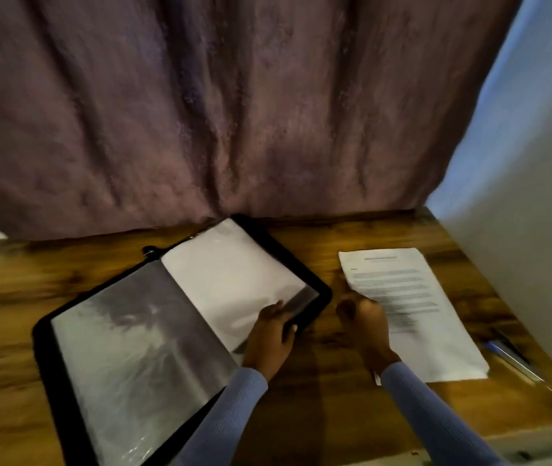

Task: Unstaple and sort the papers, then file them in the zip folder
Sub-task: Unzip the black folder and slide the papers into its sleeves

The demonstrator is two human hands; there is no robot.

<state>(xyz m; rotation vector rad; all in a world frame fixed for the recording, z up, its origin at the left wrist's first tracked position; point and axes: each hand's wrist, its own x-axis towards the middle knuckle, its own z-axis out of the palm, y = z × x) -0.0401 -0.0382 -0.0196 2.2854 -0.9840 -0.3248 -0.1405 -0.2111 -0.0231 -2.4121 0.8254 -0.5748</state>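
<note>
One zip folder point(140, 331) lies open at seven o'clock on the desk point(328, 391), likely to take sheets. The left hand point(273, 338) has its grip pinching the corner of a clear sleeve over one white page point(231, 277). The right hand point(365, 317) is curled at one printed stack point(416, 314), four o'clock; whether it holds paper I cannot tell. Pens point(510, 358) lie beyond, count unclear.

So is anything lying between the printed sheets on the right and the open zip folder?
Nothing visible: only bare wooden table separates the white printed sheets from the open black zip folder. The right hand hovers over that gap.
</note>
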